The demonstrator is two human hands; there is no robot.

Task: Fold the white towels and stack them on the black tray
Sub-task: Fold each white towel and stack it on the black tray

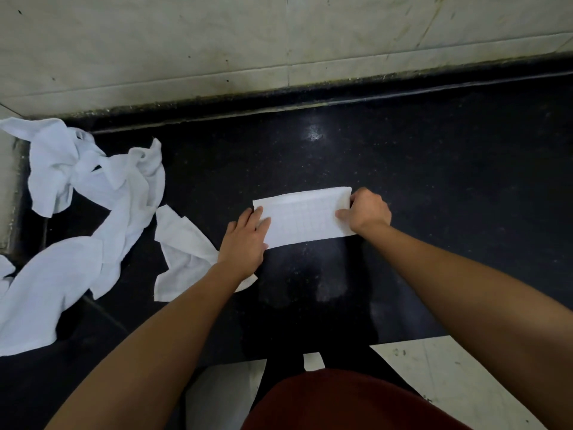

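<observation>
White folded towel [305,217] lies on the black counter [434,169]; left hand [245,243] presses flat on its left end, right hand [367,212] pinches its right edge. Loose towels [93,193], cut off by the frame, lie left of it.

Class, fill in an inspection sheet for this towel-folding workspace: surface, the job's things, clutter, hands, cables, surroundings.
Surface: black speckled counter, glossy, with a light reflection near the back.
Job's things: folded towel lies flat as a rectangle in the middle; pile of unfolded towels crumpled at the left; loose towel beside the left forearm. No black tray in view.
Clutter: nothing seen beyond the towels.
Hands: left hand presses flat on the folded towel's left end; right hand pinches its right end.
Cables: nothing seen.
Surroundings: stained pale tiled wall behind the counter; light floor below its front edge.
</observation>
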